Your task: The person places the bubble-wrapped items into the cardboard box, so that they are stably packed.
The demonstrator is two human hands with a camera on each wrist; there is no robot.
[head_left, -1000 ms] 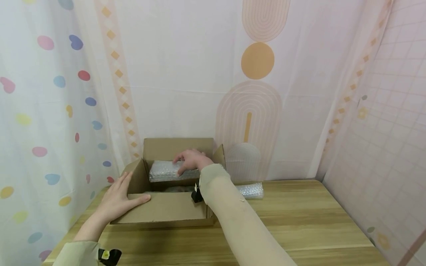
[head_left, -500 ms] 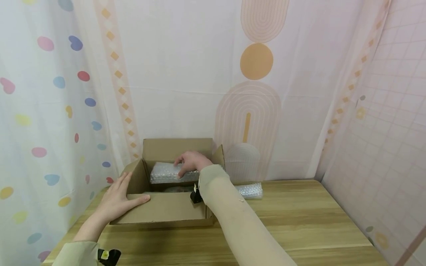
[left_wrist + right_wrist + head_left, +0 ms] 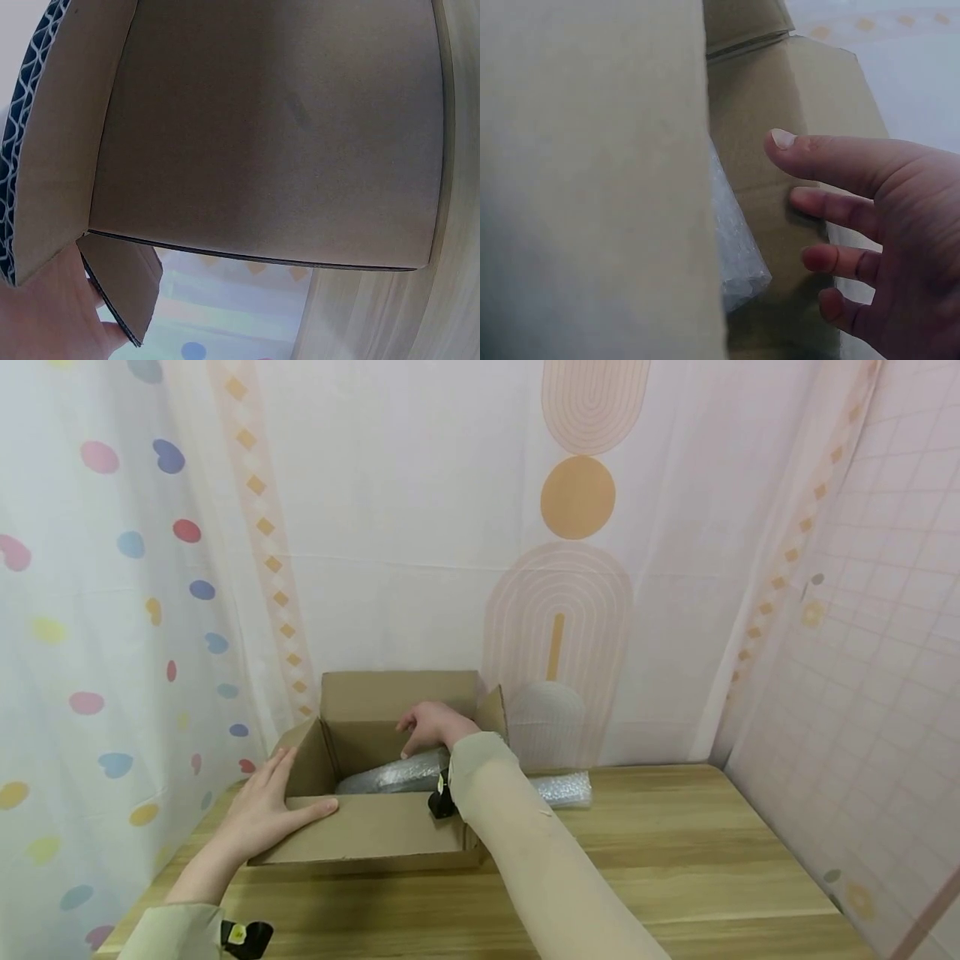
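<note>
Box (image 3: 367,831) on table (image 3: 675,868), left of centre, against the far curtain (image 3: 420,527). 1 bubble-wrap bundle (image 3: 390,774) inside box, tilted, right end higher. 2nd bundle (image 3: 562,787) on table, just right of box. Left hand (image 3: 258,810) on box's near-left corner. Right hand (image 3: 431,724) above box, over the inside bundle.

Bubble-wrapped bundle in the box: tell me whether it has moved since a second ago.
Yes. The bubble-wrapped bundle has dropped from near the cardboard box rim, under the right hand, to low inside it. The hand now hovers, fingers spread.
</note>
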